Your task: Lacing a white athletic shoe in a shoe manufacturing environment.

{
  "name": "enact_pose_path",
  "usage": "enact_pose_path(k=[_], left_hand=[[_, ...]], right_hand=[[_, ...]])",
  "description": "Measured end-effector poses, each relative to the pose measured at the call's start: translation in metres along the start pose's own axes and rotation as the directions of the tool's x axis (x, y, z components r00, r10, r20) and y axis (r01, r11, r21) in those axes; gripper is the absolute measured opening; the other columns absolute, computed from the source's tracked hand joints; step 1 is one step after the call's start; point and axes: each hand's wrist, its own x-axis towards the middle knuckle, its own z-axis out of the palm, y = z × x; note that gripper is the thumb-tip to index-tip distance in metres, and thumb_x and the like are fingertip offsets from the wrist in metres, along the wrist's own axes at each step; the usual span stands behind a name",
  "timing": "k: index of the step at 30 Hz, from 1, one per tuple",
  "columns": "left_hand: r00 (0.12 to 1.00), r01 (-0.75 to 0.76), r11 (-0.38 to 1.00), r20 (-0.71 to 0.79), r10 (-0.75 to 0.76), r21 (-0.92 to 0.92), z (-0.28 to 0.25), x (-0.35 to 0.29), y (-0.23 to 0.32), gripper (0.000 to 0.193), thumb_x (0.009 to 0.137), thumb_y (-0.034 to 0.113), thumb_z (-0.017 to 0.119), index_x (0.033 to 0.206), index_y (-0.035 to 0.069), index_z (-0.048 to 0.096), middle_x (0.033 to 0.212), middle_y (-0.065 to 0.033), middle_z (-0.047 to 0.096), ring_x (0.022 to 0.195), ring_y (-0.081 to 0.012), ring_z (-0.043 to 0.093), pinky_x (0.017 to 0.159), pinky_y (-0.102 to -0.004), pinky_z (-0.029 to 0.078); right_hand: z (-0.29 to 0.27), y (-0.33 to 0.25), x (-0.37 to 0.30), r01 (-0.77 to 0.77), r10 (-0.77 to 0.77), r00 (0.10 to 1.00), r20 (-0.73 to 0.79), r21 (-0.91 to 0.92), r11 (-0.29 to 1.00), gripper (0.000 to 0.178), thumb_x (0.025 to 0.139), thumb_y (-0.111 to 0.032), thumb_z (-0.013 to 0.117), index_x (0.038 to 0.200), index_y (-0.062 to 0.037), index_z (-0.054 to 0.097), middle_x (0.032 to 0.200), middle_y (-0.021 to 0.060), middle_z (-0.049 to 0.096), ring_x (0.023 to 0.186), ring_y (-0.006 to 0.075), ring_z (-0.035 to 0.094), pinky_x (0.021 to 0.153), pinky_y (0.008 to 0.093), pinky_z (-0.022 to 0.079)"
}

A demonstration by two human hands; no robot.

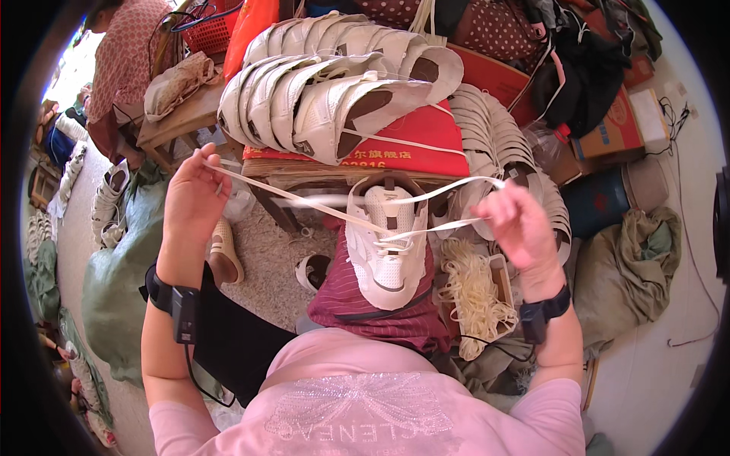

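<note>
On the maroon striped cloth (334, 308) over my lap rests a white sneaker (384, 266), toe toward me, with a white shoelace (296, 194) threaded through its lower eyelets. My left hand (199, 194) is raised to the left of the shoe, its fingertips pinched on one length of the lace, drawn taut. To the right, my right hand (518, 224) pinches the other length, which loops up from the shoe and back; this hand is slightly blurred. Each wrist wears a black band with a small box.
Ahead, a small wooden table (281, 173) with a red cover (426, 140) carries stacked white shoe uppers (319, 102). More uppers (502, 140) are piled at its right. A box of loose laces (475, 292) sits right of my lap. Green sacking (133, 273) lies left; another person (125, 68) is far left.
</note>
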Motion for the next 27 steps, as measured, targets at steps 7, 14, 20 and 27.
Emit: enact_pose_path(k=[7,14,20,27], left_hand=[[0.959,0.063,0.964,0.283,0.013,-0.259,-0.081,0.05,0.032,0.022,0.104,0.014,0.048,0.115,-0.003,0.056,0.075,0.0011,0.05,0.065,-0.0102,0.044,0.061,-0.0251,0.039],[0.97,-0.232,0.947,-0.124,0.208,-0.224,-0.129,0.077,0.071,0.021,0.104,0.012,0.046,0.115,-0.003,0.055,0.071,0.0024,0.043,0.057,-0.0084,0.032,0.05,-0.0233,0.029],[0.93,-0.263,0.811,-0.088,0.358,0.522,-0.08,0.032,0.014,0.026,0.103,0.026,0.053,0.112,0.005,0.063,0.066,0.0066,0.045,0.056,-0.0044,0.036,0.05,-0.0217,0.03],[0.914,-0.11,0.757,0.364,-0.177,0.644,0.021,-0.047,-0.106,0.026,0.105,0.023,0.047,0.115,0.005,0.064,0.08,0.0022,0.062,0.063,-0.0051,0.051,0.059,-0.0212,0.04]], right_hand=[[-0.099,-0.063,0.011,-0.003,0.079,0.975,-0.21,0.34,0.94,0.023,0.1,-0.017,0.048,0.078,-0.009,0.05,0.055,-0.0054,0.036,0.054,0.01,0.044,0.071,0.0296,0.047],[-0.24,-0.092,-0.015,0.238,0.031,0.807,-0.59,0.373,0.897,0.017,0.101,-0.014,0.045,0.093,-0.0037,0.055,0.059,-0.0038,0.032,0.047,0.0104,0.034,0.044,0.0253,0.033],[-0.196,-0.024,-0.003,-0.022,-0.133,0.629,-0.766,-0.188,0.982,0.015,0.098,-0.019,0.054,0.103,-0.0054,0.06,0.059,-0.0086,0.033,0.043,0.0041,0.029,0.037,0.0217,0.021],[-0.019,0.071,0.011,-0.127,0.089,0.991,-0.102,-0.474,0.872,0.02,0.104,-0.022,0.05,0.105,-0.0043,0.061,0.079,-0.0001,0.059,0.068,0.0083,0.058,0.061,0.0238,0.049]])
